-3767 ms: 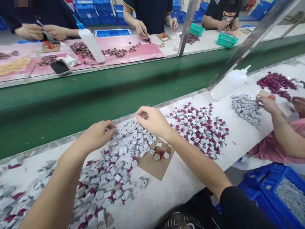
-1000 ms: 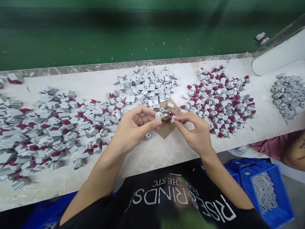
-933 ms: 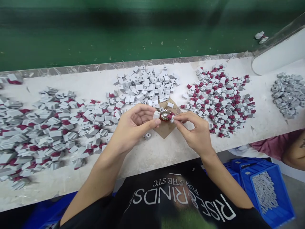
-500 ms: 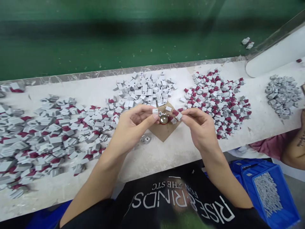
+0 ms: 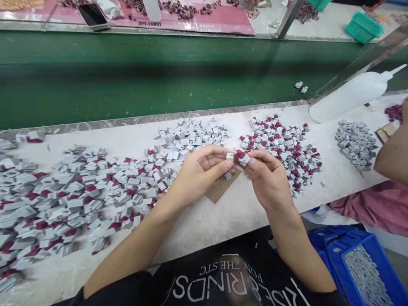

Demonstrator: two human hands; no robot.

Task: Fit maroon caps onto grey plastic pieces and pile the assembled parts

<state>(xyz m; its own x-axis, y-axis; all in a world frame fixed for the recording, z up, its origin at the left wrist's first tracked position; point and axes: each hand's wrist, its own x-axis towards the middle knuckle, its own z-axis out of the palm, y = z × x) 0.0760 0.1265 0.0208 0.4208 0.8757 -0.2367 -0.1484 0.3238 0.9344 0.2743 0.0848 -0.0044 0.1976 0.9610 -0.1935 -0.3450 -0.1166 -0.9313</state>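
My left hand point(image 5: 204, 172) pinches a white block point(image 5: 230, 157), my right hand point(image 5: 270, 178) a maroon-and-grey piece point(image 5: 243, 157), side by side near the cardboard point(image 5: 218, 192). Fingertip-only grips: a knock could pop either loose, probably lost among lookalikes in the pile point(image 5: 193, 136).

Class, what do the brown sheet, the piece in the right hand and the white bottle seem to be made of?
Brown sheet: probably cardboard; matt, flat brown surface.
Piece in the right hand: likely plastic, flat-sided and smooth; the red end's material is unclear.
White bottle: apparently plastic, smooth, with a milky body.
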